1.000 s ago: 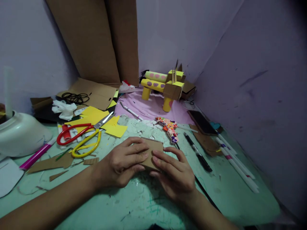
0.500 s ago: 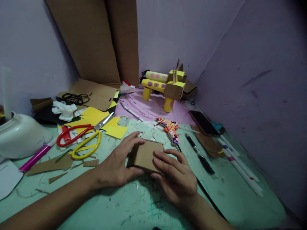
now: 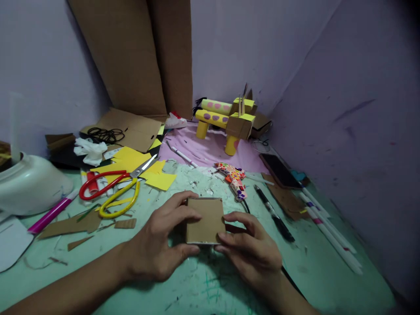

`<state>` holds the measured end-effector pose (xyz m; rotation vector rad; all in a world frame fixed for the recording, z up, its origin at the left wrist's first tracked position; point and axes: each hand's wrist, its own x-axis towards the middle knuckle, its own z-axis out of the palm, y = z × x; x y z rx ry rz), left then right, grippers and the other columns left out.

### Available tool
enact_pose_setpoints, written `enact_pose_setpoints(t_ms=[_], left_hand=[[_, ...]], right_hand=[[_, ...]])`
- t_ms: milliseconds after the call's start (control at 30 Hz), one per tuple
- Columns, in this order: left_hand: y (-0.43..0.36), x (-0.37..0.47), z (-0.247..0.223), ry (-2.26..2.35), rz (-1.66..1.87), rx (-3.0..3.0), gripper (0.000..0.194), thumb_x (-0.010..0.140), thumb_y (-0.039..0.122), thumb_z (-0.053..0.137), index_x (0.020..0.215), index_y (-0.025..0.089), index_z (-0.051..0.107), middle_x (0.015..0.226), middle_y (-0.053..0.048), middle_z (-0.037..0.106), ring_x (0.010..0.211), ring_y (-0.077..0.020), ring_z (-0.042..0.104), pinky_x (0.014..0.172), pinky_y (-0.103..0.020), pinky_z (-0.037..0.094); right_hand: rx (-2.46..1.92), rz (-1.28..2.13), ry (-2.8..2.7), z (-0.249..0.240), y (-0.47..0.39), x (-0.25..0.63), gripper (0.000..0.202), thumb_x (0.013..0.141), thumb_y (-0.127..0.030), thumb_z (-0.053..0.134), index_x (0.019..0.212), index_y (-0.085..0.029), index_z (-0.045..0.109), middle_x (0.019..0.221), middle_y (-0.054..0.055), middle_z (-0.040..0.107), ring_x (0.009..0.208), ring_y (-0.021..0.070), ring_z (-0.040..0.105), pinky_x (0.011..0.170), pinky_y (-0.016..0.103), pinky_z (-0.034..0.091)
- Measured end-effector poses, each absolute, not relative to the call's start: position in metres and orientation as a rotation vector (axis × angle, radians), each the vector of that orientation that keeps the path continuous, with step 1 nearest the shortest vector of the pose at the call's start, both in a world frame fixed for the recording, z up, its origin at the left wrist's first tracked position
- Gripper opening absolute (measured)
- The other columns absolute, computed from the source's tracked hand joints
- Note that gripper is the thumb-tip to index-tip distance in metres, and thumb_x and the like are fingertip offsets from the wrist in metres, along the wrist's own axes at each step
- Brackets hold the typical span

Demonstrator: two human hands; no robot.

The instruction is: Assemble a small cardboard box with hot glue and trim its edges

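Note:
A small square cardboard box (image 3: 206, 221) is held between both hands over the front middle of the table, its flat brown face turned up toward me. My left hand (image 3: 160, 236) grips its left side, with the index finger lying on the top face and the thumb at the near lower edge. On the opposite side, my right hand (image 3: 252, 245) has its fingertips and thumb closed on the right edge and near right corner. The underside of the box is hidden. Just beyond it lies a flower-patterned glue gun (image 3: 233, 179), its black cord running under my right forearm.
Red-and-yellow-handled scissors (image 3: 120, 183) rest on yellow paper (image 3: 129, 159) at left. Two yellow tube animals (image 3: 223, 118) stand on pink cloth (image 3: 183, 140) at the back. A pen (image 3: 275, 214), phone (image 3: 280, 170) and white sticks (image 3: 331, 236) lie right; a white pot (image 3: 36, 183) stands far left.
The box has come slightly nearer and levelled out, so its top face now looks square. My right fingers have slid from its top to its right edge. The view has shifted slightly.

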<state>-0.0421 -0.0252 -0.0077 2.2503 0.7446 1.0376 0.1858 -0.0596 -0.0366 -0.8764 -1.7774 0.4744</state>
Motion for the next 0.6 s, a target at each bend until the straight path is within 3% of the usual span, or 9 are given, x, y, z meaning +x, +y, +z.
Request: enact_pose_setpoints(t_ms=[267, 600], left_hand=[[-0.018, -0.042, -0.016, 0.806, 1.158, 2.044, 0.029, 0.076, 0.018, 0.070, 0.104, 0.020, 0.065, 0.136, -0.016, 0.053, 0.124, -0.0318, 0.055, 0.099, -0.051, 0.047], [-0.017, -0.038, -0.013, 0.904, 1.143, 1.996, 0.025, 0.073, 0.022, 0.071, 0.098, 0.020, 0.069, 0.131, -0.017, 0.057, 0.121, -0.0324, 0.056, 0.098, -0.052, 0.046]], right_hand=[[-0.881, 0.449, -1.754, -0.017, -0.046, 0.182, 0.017, 0.076, -0.010, 0.073, 0.089, -0.021, 0.072, 0.102, 0.007, 0.065, 0.087, 0.0170, 0.070, 0.068, 0.025, 0.060], [-0.917, 0.485, -1.714, -0.013, -0.043, 0.178, 0.013, 0.074, -0.010, 0.072, 0.082, -0.020, 0.071, 0.098, 0.006, 0.065, 0.086, 0.0173, 0.068, 0.072, 0.029, 0.056]])
